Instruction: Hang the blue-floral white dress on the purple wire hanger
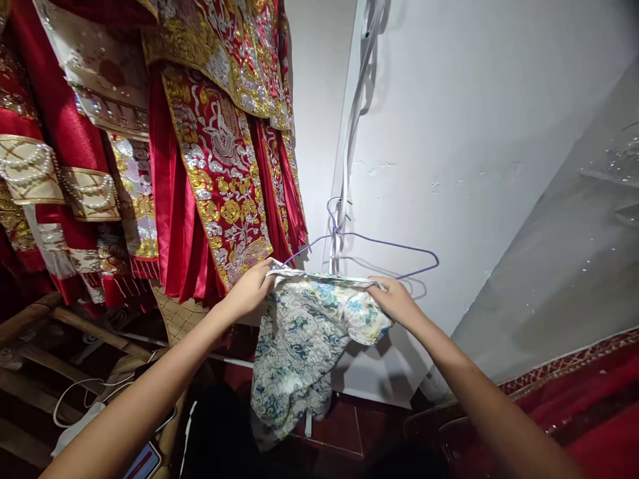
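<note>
A blue, green and white patterned garment [299, 339] hangs from a thin purple wire hanger [379, 243] hooked in front of a white wall. My left hand [252, 287] grips the garment's upper left edge near the hanger's left end. My right hand [394, 299] grips the bunched cloth at the upper right, just under the hanger's lower wire. The garment's lower part drapes down between my forearms.
Red robes with gold and silver embroidery [219, 153] and pearl trim hang at the left. White cables [352, 126] run down the wall behind the hanger. Wooden furniture [60, 326] with a white cord stands lower left. A red patterned cloth [594, 399] lies at lower right.
</note>
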The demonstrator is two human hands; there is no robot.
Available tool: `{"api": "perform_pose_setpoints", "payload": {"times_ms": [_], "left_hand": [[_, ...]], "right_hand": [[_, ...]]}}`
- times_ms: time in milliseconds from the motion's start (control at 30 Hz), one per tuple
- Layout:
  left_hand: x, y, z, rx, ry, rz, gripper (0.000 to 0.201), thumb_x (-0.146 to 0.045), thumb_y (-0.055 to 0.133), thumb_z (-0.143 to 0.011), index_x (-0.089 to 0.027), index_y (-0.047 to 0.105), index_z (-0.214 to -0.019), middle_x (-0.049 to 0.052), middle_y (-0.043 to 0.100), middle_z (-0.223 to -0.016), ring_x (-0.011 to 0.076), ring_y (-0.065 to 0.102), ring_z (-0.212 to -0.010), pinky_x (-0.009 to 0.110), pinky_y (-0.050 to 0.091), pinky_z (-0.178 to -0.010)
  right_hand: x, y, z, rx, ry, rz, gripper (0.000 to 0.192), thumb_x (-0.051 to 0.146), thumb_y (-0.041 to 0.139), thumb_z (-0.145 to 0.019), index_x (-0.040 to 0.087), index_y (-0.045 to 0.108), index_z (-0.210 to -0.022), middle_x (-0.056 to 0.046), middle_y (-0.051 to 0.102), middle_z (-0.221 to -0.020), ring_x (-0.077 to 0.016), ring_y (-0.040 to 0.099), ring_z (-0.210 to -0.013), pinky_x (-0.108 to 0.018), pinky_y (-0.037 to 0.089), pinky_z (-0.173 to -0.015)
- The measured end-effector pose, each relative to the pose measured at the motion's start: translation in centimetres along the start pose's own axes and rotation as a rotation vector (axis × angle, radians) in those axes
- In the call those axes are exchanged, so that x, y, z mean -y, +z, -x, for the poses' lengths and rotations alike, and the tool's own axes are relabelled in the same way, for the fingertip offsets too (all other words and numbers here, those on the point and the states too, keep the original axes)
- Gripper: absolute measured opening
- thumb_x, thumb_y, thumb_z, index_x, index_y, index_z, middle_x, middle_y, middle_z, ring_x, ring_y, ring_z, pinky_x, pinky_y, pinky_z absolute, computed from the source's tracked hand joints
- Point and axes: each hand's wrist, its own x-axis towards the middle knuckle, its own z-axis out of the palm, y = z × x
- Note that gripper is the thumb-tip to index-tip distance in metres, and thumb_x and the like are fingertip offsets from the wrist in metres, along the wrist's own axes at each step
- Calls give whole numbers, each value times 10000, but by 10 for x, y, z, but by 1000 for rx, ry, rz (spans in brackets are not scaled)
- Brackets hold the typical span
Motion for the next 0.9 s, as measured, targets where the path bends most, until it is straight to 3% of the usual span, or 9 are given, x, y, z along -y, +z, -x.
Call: {"api": "perform_pose_setpoints", "payload": {"times_ms": [133, 300, 367, 433, 500, 600, 700, 833, 900], "left_hand": [[-7, 7, -25, -2, 105, -40, 232, -232, 450, -927, -199, 671, -988, 122, 635, -1295, 285, 497, -1323, 429, 324, -1137], [-12, 16, -53, -17, 136, -4, 369, -120, 466, -871, -214, 619, -1193, 101, 678, -1153, 262, 611, -1119, 411, 424, -1023], [-11, 16, -61, -24, 124, 3, 352, -78, 507, -812, -208, 672, -1094, 96, 686, -1084, 268, 616, -1055, 407, 426, -1009], [-9, 16, -66, -2, 127, -1, 308, -67, 538, -777, -205, 695, -1002, 96, 678, -1024, 270, 607, -999, 399, 434, -981], [-9, 15, -68, 38, 153, -52, 261, -90, 545, -792, -206, 689, -977, 90, 647, -957, 255, 590, -932, 382, 448, -932], [-11, 11, -69, 80, 222, -164, 179, -164, 523, -864, -209, 663, -966, 77, 577, -928, 227, 556, -891, 348, 447, -889], [-8, 3, -67, -21, 224, -228, 143, -264, 514, -915, -210, 635, -969, 75, 557, -971, 224, 547, -942, 336, 427, -900], [1, -6, -63, -131, 36, -236, 220, -385, 498, -938, -204, 599, -1012, 48, 604, -873, 216, 567, -831, 309, 423, -766], [1, -4, -63, -106, 6, -241, 255, -416, 467, -951, -195, 596, -941, 37, 619, -811, 206, 565, -761, 291, 402, -702]], "right_hand": [[10, 14, 5, 38, -32, -149, 234, 329, 512, -811, 183, 601, -650, 6, 575, -627, -173, 513, -639, -260, 365, -596], [15, 25, 15, 53, -84, -172, 208, 339, 541, -803, 194, 691, -796, -24, 675, -797, -200, 576, -746, -277, 431, -687], [12, 18, 17, -41, -81, -130, 379, 332, 577, -791, 213, 686, -1135, -40, 704, -915, -210, 607, -787, -296, 456, -735], [6, 3, 16, -246, -61, -48, 713, 323, 631, -764, 208, 463, -1448, -42, 704, -905, -206, 609, -739, -309, 467, -721], [-2, -18, 9, -446, -26, 58, 908, 342, 691, -729, 164, 312, -1535, -38, 698, -845, -208, 608, -701, -316, 469, -697], [-12, -53, -6, -465, 21, 180, 657, 403, 727, -702, 142, 625, -1296, -76, 718, -856, -231, 633, -749, -326, 471, -694], [-12, -83, -15, -185, 112, 78, 356, 467, 737, -707, 154, 774, -872, -99, 736, -810, -248, 651, -712, -329, 470, -623], [1, -95, -14, 152, 342, -370, 384, 445, 816, -680, 117, 772, -875, -172, 752, -816, -296, 694, -662, -376, 509, -572], [7, -84, -13, -7, 255, -469, 360, 425, 738, -801, 77, 755, -893, -196, 743, -848, -290, 711, -713, -392, 533, -631]]}}
